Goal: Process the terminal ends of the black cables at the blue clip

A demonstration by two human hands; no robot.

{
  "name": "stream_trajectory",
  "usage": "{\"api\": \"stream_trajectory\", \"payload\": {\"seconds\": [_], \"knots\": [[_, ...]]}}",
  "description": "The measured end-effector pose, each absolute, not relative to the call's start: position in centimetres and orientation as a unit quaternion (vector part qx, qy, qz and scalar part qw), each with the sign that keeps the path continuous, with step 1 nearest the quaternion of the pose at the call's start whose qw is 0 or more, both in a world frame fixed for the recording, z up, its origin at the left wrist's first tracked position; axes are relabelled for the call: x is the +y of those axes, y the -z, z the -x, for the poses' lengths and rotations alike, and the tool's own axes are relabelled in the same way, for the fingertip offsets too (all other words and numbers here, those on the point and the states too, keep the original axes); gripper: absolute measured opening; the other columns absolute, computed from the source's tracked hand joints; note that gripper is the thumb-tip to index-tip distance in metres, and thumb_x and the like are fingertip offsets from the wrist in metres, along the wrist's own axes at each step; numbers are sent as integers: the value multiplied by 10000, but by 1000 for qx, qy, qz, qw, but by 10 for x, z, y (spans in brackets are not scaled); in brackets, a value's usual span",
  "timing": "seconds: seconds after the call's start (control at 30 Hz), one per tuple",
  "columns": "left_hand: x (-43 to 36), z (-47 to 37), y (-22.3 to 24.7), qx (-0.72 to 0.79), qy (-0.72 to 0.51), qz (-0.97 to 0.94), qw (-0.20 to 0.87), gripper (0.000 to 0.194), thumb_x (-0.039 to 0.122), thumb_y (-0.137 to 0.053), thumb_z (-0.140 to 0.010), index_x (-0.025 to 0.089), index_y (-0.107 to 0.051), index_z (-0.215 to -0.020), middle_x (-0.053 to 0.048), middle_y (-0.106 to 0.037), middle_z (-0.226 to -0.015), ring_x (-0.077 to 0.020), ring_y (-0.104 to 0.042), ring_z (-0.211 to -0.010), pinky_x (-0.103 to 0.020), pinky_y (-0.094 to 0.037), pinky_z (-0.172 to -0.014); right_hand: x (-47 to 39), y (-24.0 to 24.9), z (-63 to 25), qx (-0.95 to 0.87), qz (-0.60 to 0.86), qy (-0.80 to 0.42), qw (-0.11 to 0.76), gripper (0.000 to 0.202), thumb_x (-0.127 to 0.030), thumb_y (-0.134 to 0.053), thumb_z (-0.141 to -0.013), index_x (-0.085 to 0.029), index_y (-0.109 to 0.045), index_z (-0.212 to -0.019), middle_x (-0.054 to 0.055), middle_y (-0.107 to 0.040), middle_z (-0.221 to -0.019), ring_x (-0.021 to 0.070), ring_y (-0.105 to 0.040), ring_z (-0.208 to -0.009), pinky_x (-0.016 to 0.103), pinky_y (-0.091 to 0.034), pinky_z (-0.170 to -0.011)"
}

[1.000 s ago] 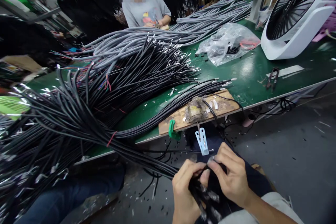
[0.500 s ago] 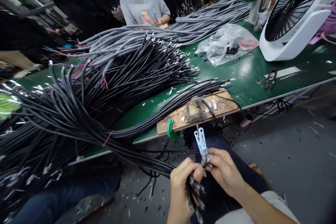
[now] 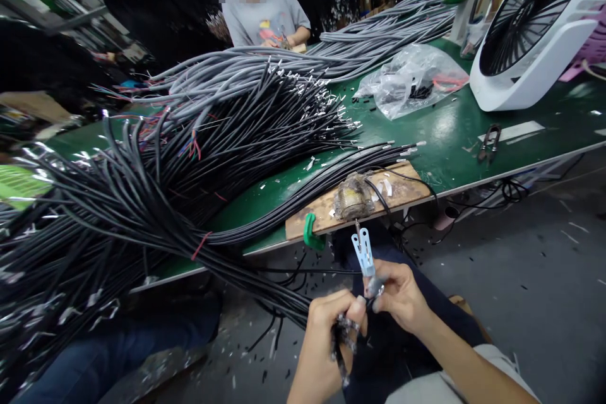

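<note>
My left hand [image 3: 326,334] is closed around the near ends of a bundle of black cables [image 3: 255,287], whose tips hang below my fingers. Some tips look frayed or silvery, too blurred to tell. My right hand [image 3: 402,297] pinches one black cable's end, which carries a shiny, greyish covering I cannot make out. Directly above the pinched end is a light blue clothespin [image 3: 363,252], its jaws pointing down at my right fingertips. It hangs on a metal rod sticking out from a small tape-wrapped motor-like device [image 3: 351,199]. That device sits on a wooden board [image 3: 312,209].
A green clamp [image 3: 310,230] grips the board at the edge of the green table [image 3: 454,129]. Piles of black and grey cables [image 3: 388,22] cover its left and back. A plastic bag [image 3: 402,79], thread snips [image 3: 490,142] and a white fan [image 3: 525,57] stand right. Someone sits opposite.
My left hand has drawn slightly down and left, away from my right fingertips, its cable tips shifting with it. The right hand stays by the clothespin. The whole view has shifted slightly.
</note>
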State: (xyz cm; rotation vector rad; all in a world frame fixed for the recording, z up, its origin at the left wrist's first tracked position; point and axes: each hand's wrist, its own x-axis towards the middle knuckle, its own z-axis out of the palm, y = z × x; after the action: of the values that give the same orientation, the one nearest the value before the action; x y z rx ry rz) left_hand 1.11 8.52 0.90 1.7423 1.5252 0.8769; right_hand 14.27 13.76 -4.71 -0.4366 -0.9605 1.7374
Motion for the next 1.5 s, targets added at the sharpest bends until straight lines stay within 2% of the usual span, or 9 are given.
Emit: {"api": "stream_trajectory", "payload": {"seconds": [0.17, 0.3, 0.4, 0.6, 0.9, 1.07, 1.2, 1.37, 1.5], "knots": [[84, -17, -2, 604, -382, -651, 255, 309, 244, -553, -878, 160, -540, -581, 21, -485, -515, -92, -470, -463, -199, -327, -471, 122, 41, -127, -244, 305, -757, 525, 298, -367, -806, -668, -174, -578, -656, -37, -465, -588, 105, -421, -538, 222, -373, -510], [86, -17, 0, 616, -393, -643, 230, 269, 230, -569, -865, 155, -577, -606, 20, -494, -522, -92, -464, -461, -196, -325, -463, 121, 38, -133, -471, 388, -480, 630, 136, -164, -675, -783, -189, -597, -675, 5, -538, -659, 160, -494, -649, 286, -425, -602], [88, -15, -3, 599, -389, -650, 259, 248, 233, -539, -882, 151, -633, -667, 10, -518, -539, -101, -478, -476, -202, -332, -469, 125, 37, -144, -616, 348, -332, 624, 149, -51, -614, -788, -198, -637, -786, 36, -601, -725, 192, -531, -719, 335, -455, -660], [90, -19, 1, 612, -431, -614, 252, 241, 240, -600, -852, 157, -612, -626, 7, -538, -566, -107, -489, -499, -200, -351, -484, 126, 36, -166, -691, 339, -299, 564, 169, -38, -573, -808, -179, -609, -891, 58, -598, -778, 198, -539, -749, 354, -475, -672], [88, -28, 5, 616, -444, -604, 244, 223, 205, -629, -827, 162, -560, -620, 23, -506, -581, -101, -476, -519, -195, -359, -504, 132, 29, -171, -721, 377, -253, 524, 127, -52, -593, -797, -177, -612, -801, 47, -618, -728, 184, -510, -704, 375, -452, -694], [87, -25, 2, 614, -447, -604, 242, 221, 216, -631, -830, 164, -574, -623, 24, -507, -573, -100, -476, -506, -196, -363, -496, 133, 39, -171, -698, 393, -313, 511, 127, -83, -577, -818, -187, -644, -786, 43, -637, -723, 195, -538, -711, 369, -459, -696], [88, -24, 4, 610, -438, -606, 262, 167, 211, -606, -844, 161, -630, -687, -2, -581, -623, -119, -534, -555, -205, -396, -533, 136, 33, -173, -691, 372, -386, 486, 184, -180, -505, -910, -178, -647, -1026, 104, -654, -975, 232, -572, -914, 384, -472, -805], [91, -16, -4, 584, -382, -647, 307, 341, 254, -482, -926, 155, -573, -612, -2, -538, -554, -106, -507, -501, -212, -338, -495, 137, 24, -169, -708, 280, -459, 457, 306, -251, -493, -944, -174, -644, -688, 46, -585, -643, 174, -504, -665, 316, -417, -633], [96, -5, -11, 458, -393, -700, 381, 461, 420, -438, -950, 158, -588, -601, -19, -555, -536, -111, -518, -483, -228, -342, -496, 129, 39, -160, -526, 152, -726, 417, 464, -546, -587, -840, -175, -581, -562, -3, -507, -515, 119, -461, -476, 251, -373, -470]]}}
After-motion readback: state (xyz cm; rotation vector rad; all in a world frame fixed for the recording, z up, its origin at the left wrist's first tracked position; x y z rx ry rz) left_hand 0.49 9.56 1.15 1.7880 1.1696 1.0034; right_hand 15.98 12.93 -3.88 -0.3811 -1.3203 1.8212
